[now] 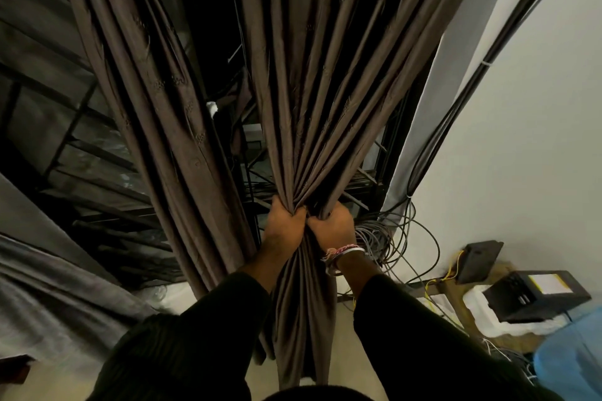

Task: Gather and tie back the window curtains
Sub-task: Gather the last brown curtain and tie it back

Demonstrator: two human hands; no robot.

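Note:
A dark brown curtain (312, 81) hangs in front of me, its folds drawn into a tight bunch at waist height. My left hand (285, 225) grips the left side of the bunch. Touching it, my right hand (335, 223) clutches the right side; a woven band is on that wrist. Below the hands the gathered cloth hangs loose to the floor. A second brown curtain panel (156, 101) hangs free to the left, apart from the bunch. I see no tie-back in the frame.
Behind the curtains is a dark window with a metal grille (84, 140). A tangle of grey cables (384, 238) lies by the white wall at right, with black boxes (534, 296) and a blue cloth (573, 358) on the floor. Grey fabric (49, 296) lies at left.

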